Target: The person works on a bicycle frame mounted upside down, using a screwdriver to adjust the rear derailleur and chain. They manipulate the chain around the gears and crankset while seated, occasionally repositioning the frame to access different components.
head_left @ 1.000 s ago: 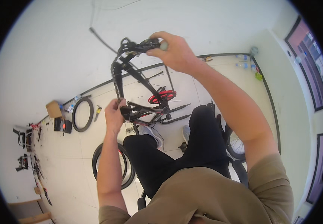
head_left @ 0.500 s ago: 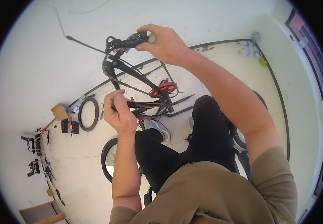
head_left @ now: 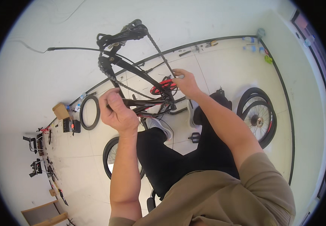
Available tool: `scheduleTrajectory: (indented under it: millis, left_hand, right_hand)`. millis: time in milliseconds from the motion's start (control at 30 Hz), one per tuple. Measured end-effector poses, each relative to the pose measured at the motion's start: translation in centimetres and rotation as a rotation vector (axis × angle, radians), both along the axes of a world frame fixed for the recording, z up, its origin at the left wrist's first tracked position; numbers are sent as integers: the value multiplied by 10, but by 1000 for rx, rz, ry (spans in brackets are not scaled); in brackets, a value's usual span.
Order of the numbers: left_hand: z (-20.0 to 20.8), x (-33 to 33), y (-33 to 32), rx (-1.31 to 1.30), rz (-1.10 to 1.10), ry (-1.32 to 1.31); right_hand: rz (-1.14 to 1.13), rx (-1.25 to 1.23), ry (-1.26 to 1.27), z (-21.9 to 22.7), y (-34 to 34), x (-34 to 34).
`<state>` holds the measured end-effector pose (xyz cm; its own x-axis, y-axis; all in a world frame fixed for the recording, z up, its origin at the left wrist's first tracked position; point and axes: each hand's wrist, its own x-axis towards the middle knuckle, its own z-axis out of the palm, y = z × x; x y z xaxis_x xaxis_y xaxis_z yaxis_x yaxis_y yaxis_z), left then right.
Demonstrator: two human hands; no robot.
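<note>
Bicycle chain (head_left: 158, 48) runs from the rear derailleur (head_left: 127, 34) at the far end down to the red chainring (head_left: 156, 89), where the right hand (head_left: 187, 85) pinches it between thumb and forefinger. The left hand (head_left: 120, 113) curls around the near-left end of the black bicycle frame (head_left: 142, 78). The step appears to be guiding the chain at the chainring; the next move likely calls for a steady frame and even chain tension.

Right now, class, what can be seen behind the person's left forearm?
A black-tyred wheel: part shows left of the forearm, a sliver to its right. The forearm covers the wheel's middle, which cannot be seen.
</note>
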<state>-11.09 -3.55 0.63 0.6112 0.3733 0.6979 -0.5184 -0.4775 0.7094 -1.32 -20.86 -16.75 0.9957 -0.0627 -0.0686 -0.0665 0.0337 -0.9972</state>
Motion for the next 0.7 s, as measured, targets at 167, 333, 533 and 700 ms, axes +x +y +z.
scheduleTrajectory:
  millis: [167, 333, 533, 700]
  left_hand:
    - [-2, -4, -1, 39, 48, 61]
    - [2, -7, -1, 113, 91, 79]
    - [0, -9, 2, 104, 114, 66]
    - [0, -7, 3, 118, 158, 68]
  right_hand:
    - [117, 11, 33, -27, 6, 10]
    - [-192, -166, 12, -60, -3, 31]
    - [-155, -301, 143, -76, -21, 11]
    - [-121, -363, 154, -96, -22, 14]
